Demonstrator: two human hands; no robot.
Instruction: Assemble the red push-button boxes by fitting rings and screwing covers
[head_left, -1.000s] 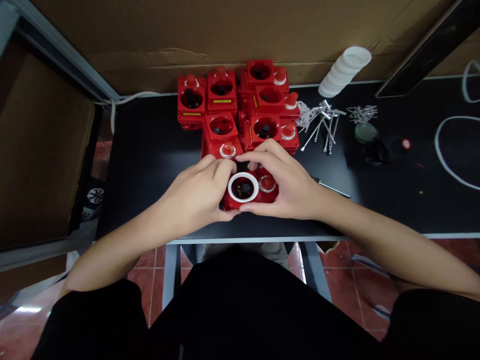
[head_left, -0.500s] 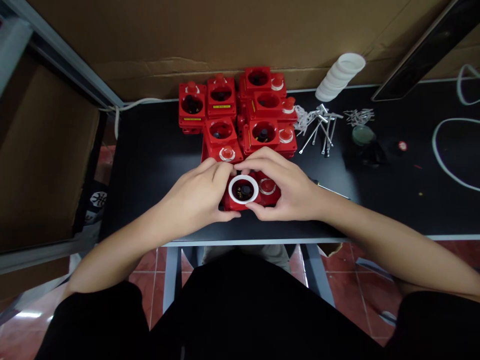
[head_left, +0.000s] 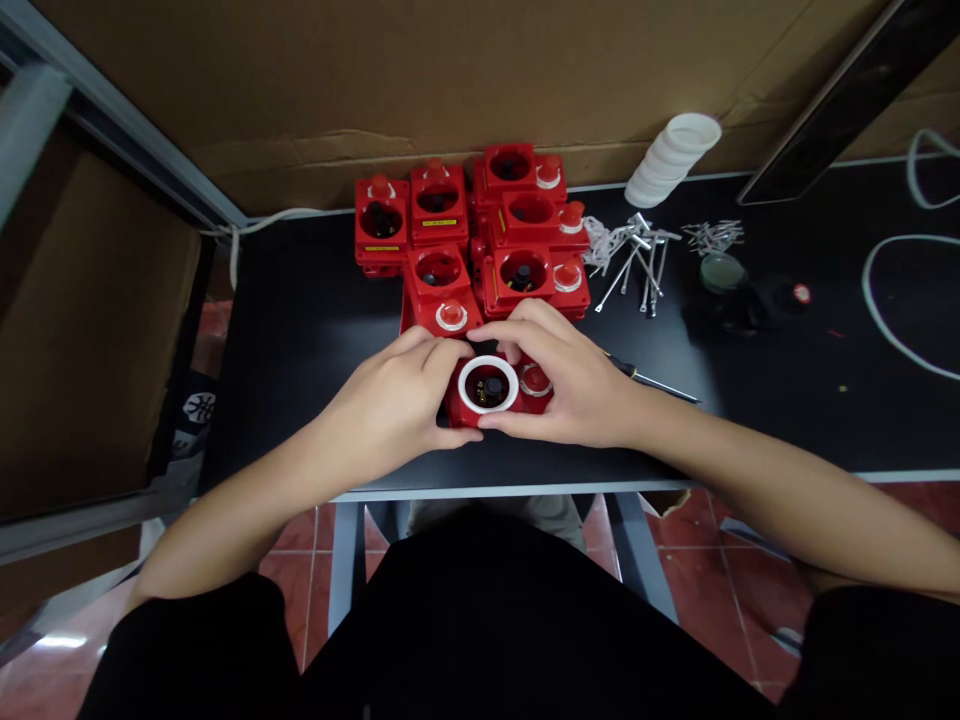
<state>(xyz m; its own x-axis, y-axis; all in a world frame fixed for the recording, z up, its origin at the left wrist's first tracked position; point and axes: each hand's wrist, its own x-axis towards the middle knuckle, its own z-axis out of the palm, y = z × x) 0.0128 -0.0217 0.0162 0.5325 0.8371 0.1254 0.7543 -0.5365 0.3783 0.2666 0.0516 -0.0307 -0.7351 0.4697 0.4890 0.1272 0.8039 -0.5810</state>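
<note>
- Now your left hand (head_left: 390,400) and right hand (head_left: 570,385) both clamp the red box (head_left: 495,395) at the table's (head_left: 300,330) near edge.
- The white ring (head_left: 488,384) sits on the box's round opening, directly between your fingertips.
- The box's long side runs left to right; each hand is equally close.
- More red boxes (head_left: 480,230) are stacked just beyond, with the screwdriver (head_left: 649,380) to the right.

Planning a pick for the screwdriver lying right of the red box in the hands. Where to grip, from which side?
Grip the thin metal shaft from above, at its free right end. It lies flat on the black table, angled; its handle end sits tucked against the right hand, so only the shaft side looks open.
</note>
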